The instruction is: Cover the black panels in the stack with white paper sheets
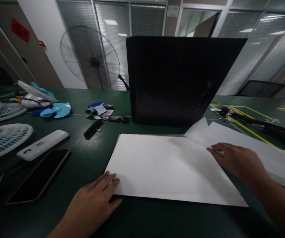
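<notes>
A large white sheet of paper [167, 165] lies flat on the dark green table [88, 158] in front of me. My left hand [95, 201] rests palm down with its fingertips pressing the sheet's near left corner. My right hand [236, 160] lies flat on the sheet's right part, fingers spread, close to where more white sheets [231, 135] overlap it and fan out to the right. Neither hand grips anything.
A tall black box [179, 79] stands just behind the paper. At left lie a dark phone [39, 175], a white power bank [43, 144], white fan grilles [3, 138], blue fan blades [55, 110] and small parts. A black tripod [264, 125] lies at right.
</notes>
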A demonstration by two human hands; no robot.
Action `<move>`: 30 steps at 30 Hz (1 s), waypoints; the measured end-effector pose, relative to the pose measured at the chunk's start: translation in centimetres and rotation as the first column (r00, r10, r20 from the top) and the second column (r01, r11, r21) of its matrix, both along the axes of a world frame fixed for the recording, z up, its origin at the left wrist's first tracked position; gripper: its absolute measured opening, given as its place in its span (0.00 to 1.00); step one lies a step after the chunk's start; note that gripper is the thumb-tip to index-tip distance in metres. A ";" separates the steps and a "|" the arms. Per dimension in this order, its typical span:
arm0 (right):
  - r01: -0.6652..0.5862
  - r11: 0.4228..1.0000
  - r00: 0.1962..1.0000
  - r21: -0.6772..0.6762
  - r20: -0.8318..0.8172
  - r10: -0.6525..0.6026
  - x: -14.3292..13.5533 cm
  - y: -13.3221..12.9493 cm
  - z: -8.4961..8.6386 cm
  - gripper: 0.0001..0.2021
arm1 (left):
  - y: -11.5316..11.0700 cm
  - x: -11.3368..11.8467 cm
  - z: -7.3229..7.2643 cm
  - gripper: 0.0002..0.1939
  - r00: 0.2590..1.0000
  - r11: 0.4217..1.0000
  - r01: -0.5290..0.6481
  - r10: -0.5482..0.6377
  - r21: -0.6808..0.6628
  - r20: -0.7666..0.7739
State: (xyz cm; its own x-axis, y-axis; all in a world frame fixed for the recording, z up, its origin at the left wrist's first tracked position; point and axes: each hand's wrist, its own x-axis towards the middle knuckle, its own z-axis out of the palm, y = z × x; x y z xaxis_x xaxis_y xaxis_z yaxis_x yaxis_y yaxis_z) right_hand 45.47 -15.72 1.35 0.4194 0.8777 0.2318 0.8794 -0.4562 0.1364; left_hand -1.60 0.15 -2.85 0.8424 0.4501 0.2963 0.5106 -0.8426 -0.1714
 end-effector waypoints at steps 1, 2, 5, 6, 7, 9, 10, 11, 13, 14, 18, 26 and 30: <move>-0.086 0.996 0.995 -0.009 0.043 0.087 -1.6 0.3 -0.4 0.24 | -0.2 0.2 0.3 0.19 0.999 0.999 -0.034 0.033 -0.032 -0.034; -0.184 0.983 0.980 -0.014 0.077 0.185 -3.3 0.6 -0.8 0.22 | -0.3 0.3 0.5 0.20 0.995 0.995 -0.072 0.067 -0.067 -0.070; -0.511 0.860 0.853 0.001 0.127 0.507 -8.4 1.0 -2.1 0.18 | -0.7 0.8 1.3 0.21 0.979 0.977 -0.157 0.133 -0.148 -0.156; -0.605 0.796 0.791 0.010 0.125 0.599 -9.9 1.0 -2.4 0.18 | -0.8 0.9 1.5 0.21 0.976 0.973 -0.168 0.141 -0.160 -0.168; -0.677 0.736 0.733 0.020 0.113 0.671 -11.3 1.0 -2.7 0.18 | -0.8 1.0 1.6 0.21 0.974 0.970 -0.176 0.147 -0.167 -0.173; -0.756 0.653 0.654 0.044 0.067 0.754 -13.4 1.1 -3.1 0.19 | -0.8 1.0 1.6 0.22 0.973 0.968 -0.181 0.151 -0.172 -0.175; -0.773 0.632 0.634 0.054 0.040 0.772 -14.3 1.1 -3.2 0.19 | -0.8 1.0 1.6 0.22 0.973 0.968 -0.183 0.153 -0.174 -0.173; -0.781 0.621 0.623 0.066 0.017 0.782 -14.9 1.1 -3.3 0.19 | -0.7 1.0 1.6 0.22 0.973 0.966 -0.186 0.156 -0.178 -0.170; -0.785 0.614 0.614 0.085 -0.025 0.789 -15.9 1.2 -3.2 0.18 | -0.7 1.0 1.5 0.22 0.974 0.963 -0.194 0.166 -0.187 -0.155; -0.787 0.611 0.609 0.089 -0.049 0.791 -16.2 1.3 -3.0 0.18 | -0.7 1.0 1.5 0.22 0.975 0.962 -0.196 0.170 -0.189 -0.145; -0.812 0.582 0.568 0.047 -0.166 0.806 -17.1 1.5 -2.2 0.20 | -0.7 0.8 1.4 0.24 0.981 0.967 -0.186 0.173 -0.172 -0.086; -0.850 0.524 0.463 0.051 -0.401 0.791 -17.7 2.2 -2.1 0.22 | -0.3 0.7 0.7 0.26 0.992 0.984 -0.109 0.099 -0.140 -0.081; -0.833 0.548 0.458 0.081 -0.456 0.763 -15.9 2.0 -1.5 0.27 | -0.5 1.0 0.9 0.23 0.979 0.968 -0.172 0.147 -0.183 -0.144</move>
